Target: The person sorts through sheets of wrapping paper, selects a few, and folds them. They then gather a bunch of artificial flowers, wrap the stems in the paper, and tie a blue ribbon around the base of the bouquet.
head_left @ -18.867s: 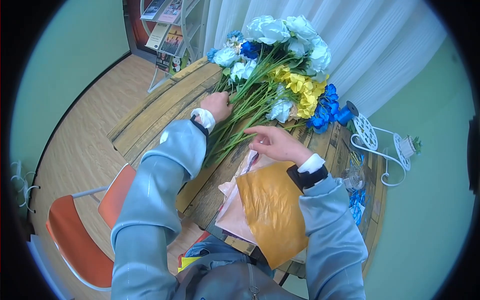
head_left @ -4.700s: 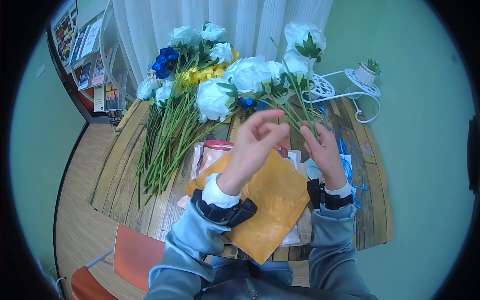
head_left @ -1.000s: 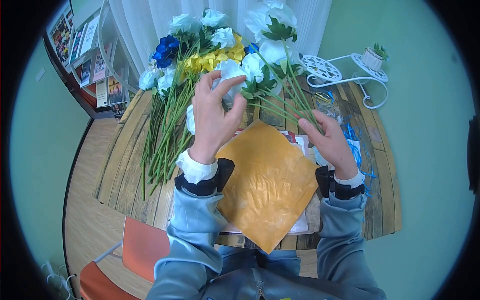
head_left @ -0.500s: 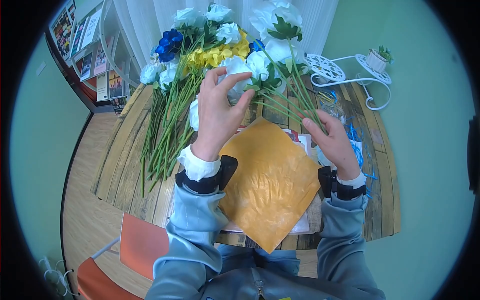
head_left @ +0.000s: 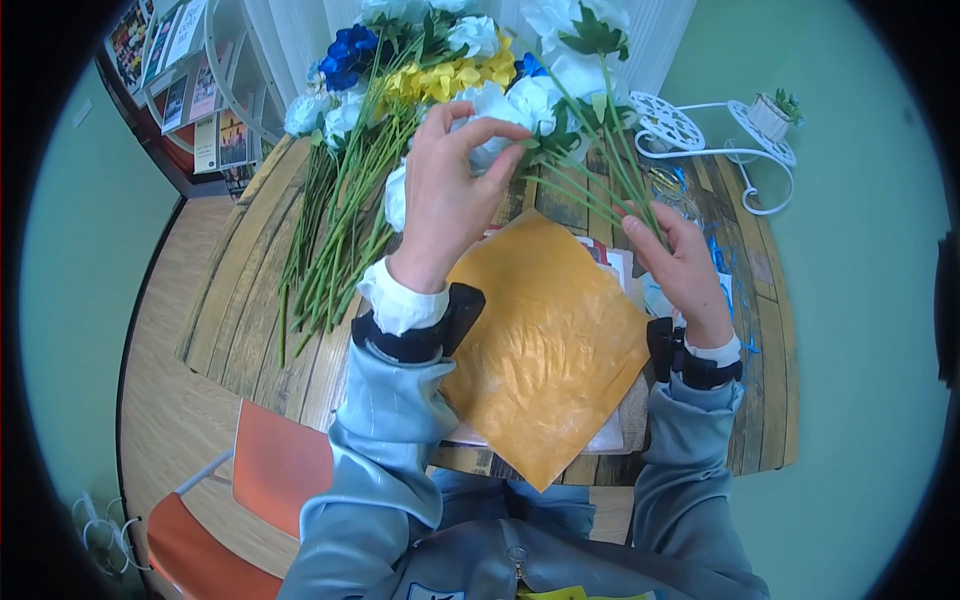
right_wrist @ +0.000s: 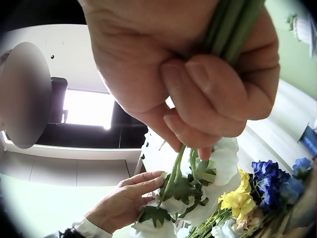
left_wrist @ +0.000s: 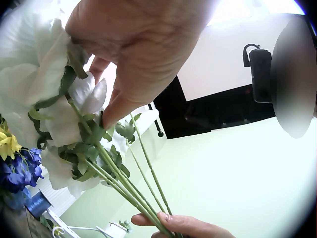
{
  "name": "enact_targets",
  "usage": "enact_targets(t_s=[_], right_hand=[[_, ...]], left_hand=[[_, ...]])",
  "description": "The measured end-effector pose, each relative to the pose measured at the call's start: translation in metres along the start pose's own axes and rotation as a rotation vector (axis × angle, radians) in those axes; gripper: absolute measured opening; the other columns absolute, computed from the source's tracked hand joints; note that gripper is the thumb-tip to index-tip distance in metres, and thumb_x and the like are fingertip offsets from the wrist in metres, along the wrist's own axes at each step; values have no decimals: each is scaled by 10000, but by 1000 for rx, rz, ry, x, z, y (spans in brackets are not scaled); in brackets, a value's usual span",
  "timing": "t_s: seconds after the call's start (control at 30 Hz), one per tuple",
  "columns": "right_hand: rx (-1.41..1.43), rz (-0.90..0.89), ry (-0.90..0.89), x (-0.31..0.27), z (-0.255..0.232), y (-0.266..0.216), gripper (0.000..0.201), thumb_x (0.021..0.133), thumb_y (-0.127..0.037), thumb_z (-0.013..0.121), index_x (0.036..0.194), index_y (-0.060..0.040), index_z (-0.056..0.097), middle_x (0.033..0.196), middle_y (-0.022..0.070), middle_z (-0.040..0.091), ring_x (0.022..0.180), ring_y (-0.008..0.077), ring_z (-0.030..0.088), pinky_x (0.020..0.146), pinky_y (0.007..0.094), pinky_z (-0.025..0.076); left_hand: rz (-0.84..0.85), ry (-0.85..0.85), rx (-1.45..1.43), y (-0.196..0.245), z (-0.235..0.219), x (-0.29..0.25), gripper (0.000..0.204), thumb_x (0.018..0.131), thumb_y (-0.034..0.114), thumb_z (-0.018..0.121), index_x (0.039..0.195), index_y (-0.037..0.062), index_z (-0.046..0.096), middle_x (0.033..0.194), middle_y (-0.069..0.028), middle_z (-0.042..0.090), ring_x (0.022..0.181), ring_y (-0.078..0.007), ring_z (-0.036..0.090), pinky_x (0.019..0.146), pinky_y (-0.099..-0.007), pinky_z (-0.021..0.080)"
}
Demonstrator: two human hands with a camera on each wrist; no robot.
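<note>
White roses [head_left: 580,75] are held up over the far middle of the table [head_left: 225,330], their green stems slanting down into the right hand [head_left: 685,270], whose fingers are curled round them. At the bloom end, the left hand [head_left: 455,190] has its thumb and fingertips against a leaf under one head; whether they pinch it, I cannot tell. Behind, yellow flowers [head_left: 455,78] and blue flowers [head_left: 348,55] crowd close, with the white curtain [head_left: 660,40] at their back. Loose green stems [head_left: 335,230] lie to the left, cut ends toward the near edge, and the left forearm rises between them and the orange paper [head_left: 545,340]. That sheet lies on other sheets below the hands, one corner reaching past the table's near edge. On the right, blue ribbon [head_left: 718,255] lies beside the right hand, and the white metal stand [head_left: 670,120] with its potted plant [head_left: 770,118] fills the far right corner. Planks show from the loose stems to the curved left edge, with the orange chair [head_left: 280,465] just off it; beyond the right edge is the green wall [head_left: 860,330]. Open air separates the wrists above the paper.
</note>
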State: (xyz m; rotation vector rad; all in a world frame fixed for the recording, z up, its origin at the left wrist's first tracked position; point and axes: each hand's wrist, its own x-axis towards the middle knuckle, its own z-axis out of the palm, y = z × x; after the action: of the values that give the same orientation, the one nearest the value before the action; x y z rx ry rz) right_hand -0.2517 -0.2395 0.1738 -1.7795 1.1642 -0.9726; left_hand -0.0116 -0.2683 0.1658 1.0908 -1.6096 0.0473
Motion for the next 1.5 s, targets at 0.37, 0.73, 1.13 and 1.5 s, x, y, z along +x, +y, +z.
enact_targets(t_s=[0.37, 0.73, 1.13, 1.5], right_hand=[[-21, 18, 34, 4, 2, 3, 249, 910, -175, 560, 1085, -6, 610, 727, -65, 512, 629, 20, 366, 542, 193, 296], [-25, 8, 26, 2, 3, 3, 251, 908, -179, 566, 1085, -8, 611, 706, -71, 490, 607, 20, 341, 528, 195, 279], [-46, 46, 9, 1, 3, 6, 242, 908, -194, 567, 1068, -18, 615, 671, -84, 448, 607, 15, 348, 524, 190, 275], [-74, -3, -26, -2, 10, 1, 290, 902, -223, 578, 1114, -27, 613, 643, -90, 413, 576, 9, 345, 500, 191, 250]], left_hand=[[54, -35, 9, -4, 3, -1, 212, 768, 244, 694, 807, 50, 619, 1042, -133, 537, 967, -285, 527, 848, -341, 416], [6, -59, 62, -5, -2, -1, 206, 736, 181, 707, 813, 40, 578, 990, -116, 546, 892, -277, 553, 774, -349, 449], [21, -60, 42, -13, -14, -3, 153, 789, 166, 634, 895, 60, 602, 818, -100, 581, 604, -216, 560, 600, -305, 460], [228, -6, 38, 1, -44, 2, 109, 756, 53, 632, 861, 63, 605, 954, -130, 570, 820, -335, 552, 713, -389, 447]])
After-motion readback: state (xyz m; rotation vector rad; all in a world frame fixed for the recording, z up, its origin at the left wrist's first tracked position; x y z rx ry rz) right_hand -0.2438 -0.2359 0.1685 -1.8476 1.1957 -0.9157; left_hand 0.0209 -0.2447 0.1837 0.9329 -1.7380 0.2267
